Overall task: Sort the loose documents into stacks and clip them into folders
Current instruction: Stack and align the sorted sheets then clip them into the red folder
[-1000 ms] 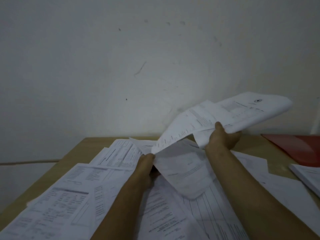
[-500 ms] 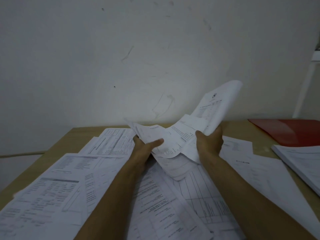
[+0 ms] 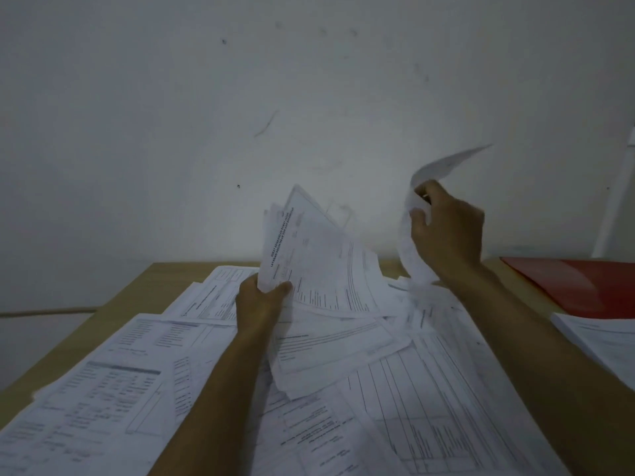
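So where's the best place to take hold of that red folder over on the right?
Likely the red folder's long left edge, coming from the left: it lies flat on the table, that edge is bare, and a paper stack overlaps its near end.

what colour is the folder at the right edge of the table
Red: the flat glossy red folder shows plainly in the head view, beside a white paper stack.

I see a wooden table (image 3: 137, 286) covered in loose papers (image 3: 113, 383); a red folder (image 3: 580, 286) and paper stack (image 3: 604, 341) lie right of my right hand (image 3: 446, 231).
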